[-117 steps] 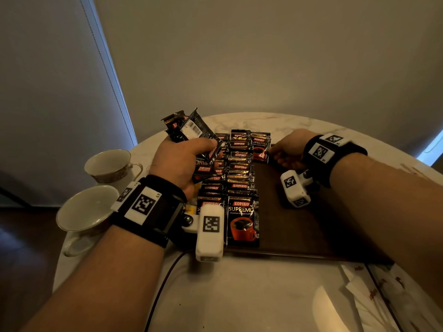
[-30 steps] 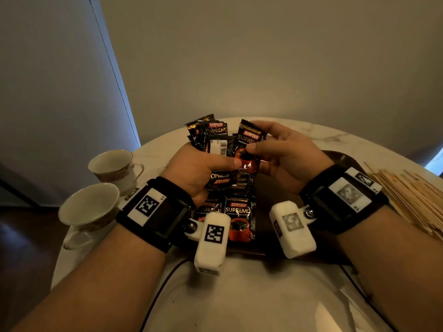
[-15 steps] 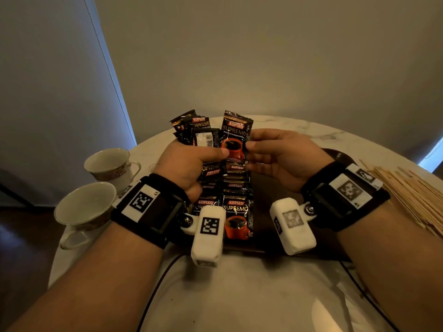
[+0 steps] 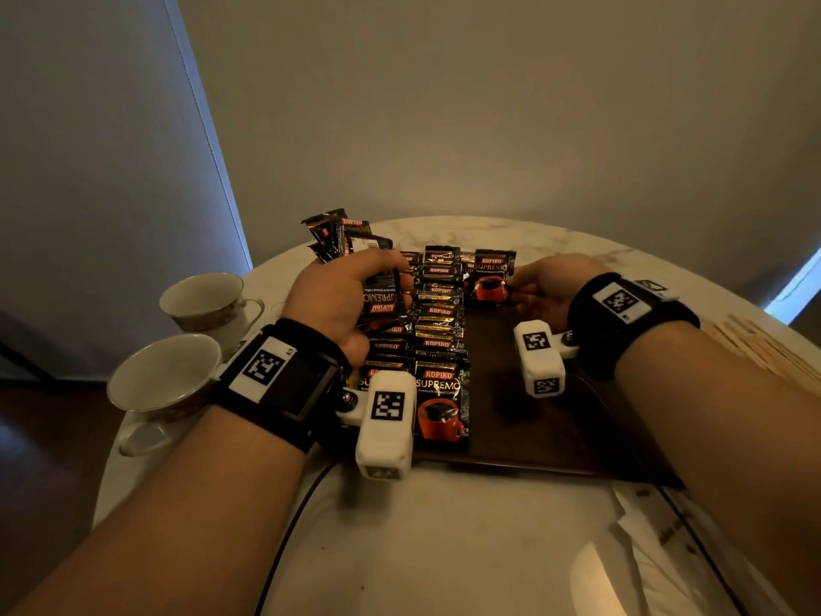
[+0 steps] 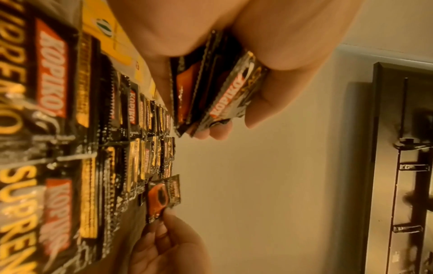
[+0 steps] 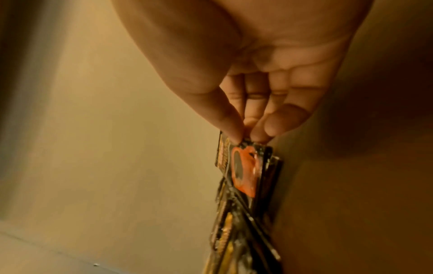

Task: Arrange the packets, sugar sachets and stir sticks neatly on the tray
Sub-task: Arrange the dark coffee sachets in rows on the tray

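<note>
A dark wooden tray (image 4: pixel 542 420) lies on the round marble table. Two overlapping columns of black Kopiko coffee packets (image 4: pixel 440 331) (image 5: pixel 112 115) run down its left side. My left hand (image 4: pixel 342 295) (image 5: pixel 234 46) grips a fanned bunch of packets (image 4: pixel 351 242) (image 5: pixel 211 96) above the left column. My right hand (image 4: pixel 546 286) (image 6: pixel 246 126) pinches the lower edge of one packet (image 4: pixel 491 277) (image 5: pixel 164 196) (image 6: pixel 243 170) at the far end of the tray, at the head of a third column beside the rows. Stir sticks (image 4: pixel 764 349) lie on the table to the right.
Two white teacups (image 4: pixel 202 300) (image 4: pixel 162 380) stand at the table's left edge. White paper sachets (image 4: pixel 657 526) lie near the front right, off the tray. A black cable (image 4: pixel 284 540) crosses the table front. The right half of the tray shows bare wood.
My right hand took one packet from the bunch in my left hand and carried it down and away to the tray's far end. My left hand lowered with the remaining bunch.
</note>
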`<state>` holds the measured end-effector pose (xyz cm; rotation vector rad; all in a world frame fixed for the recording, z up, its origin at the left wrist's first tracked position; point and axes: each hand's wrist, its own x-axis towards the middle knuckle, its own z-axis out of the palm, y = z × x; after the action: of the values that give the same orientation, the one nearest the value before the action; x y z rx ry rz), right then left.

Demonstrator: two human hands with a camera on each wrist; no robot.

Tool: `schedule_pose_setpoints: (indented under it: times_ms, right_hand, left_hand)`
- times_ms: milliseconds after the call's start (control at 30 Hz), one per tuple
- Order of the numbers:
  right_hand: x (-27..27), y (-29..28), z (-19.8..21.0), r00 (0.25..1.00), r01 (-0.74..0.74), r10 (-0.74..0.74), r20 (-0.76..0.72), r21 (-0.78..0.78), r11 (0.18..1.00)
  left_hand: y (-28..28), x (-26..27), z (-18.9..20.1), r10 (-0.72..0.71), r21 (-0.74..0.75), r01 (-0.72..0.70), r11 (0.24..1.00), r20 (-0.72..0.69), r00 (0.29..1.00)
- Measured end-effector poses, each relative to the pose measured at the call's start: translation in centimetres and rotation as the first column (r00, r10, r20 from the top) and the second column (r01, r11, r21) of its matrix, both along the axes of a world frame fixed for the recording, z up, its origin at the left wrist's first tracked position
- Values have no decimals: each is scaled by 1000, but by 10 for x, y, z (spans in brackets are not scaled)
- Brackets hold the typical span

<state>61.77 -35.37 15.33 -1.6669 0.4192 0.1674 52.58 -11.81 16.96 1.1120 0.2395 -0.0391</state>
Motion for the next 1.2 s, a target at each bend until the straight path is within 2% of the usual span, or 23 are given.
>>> schedule_pose_setpoints:
  times_ms: [100,333,567,733,833,933,1000,1067,1133,1200]
  right_hand:
    - [5,0,-6,999,-38,34,-36,-105,994]
    - [14,2,-5,992,-111,93,-85,-243,964]
    - [17,3,-7,993,-108,90,-74,-309,945]
    - [17,2,-9,995,-99,86,-56,-296,950]
    - [8,0,-4,995,-100,93,-47,-197,975]
    - [-8,-1,11,997,-44,50,62,-90,995]
    - [-27,2,23,981,-140,138,138,-1,990]
    - [-49,9,32,927,-337,321,195,59,940]
    - [-68,18,36,846,-517,505,172,30,856]
    - [-80,30,34,773,-622,623,123,-48,781]
  left_hand:
    - [-1,-1,0,10,32,-10,999,-11,1000]
    - [-1,0,1,15,40,-15,999,-13,1000]
    - [-2,0,0,20,45,-19,999,-13,1000]
    - [-4,-1,-1,4,62,-4,998,-7,1000]
    - [-7,-4,0,-32,51,33,998,-13,999]
    - [-11,-7,2,-51,32,52,998,-26,998]
    - [-14,-9,4,-53,14,53,998,-16,998]
    - [-18,-14,7,-78,14,77,997,6,997]
    - [-22,-16,7,-114,-3,114,993,28,993]
    - [-25,-18,6,-110,10,109,994,39,993]
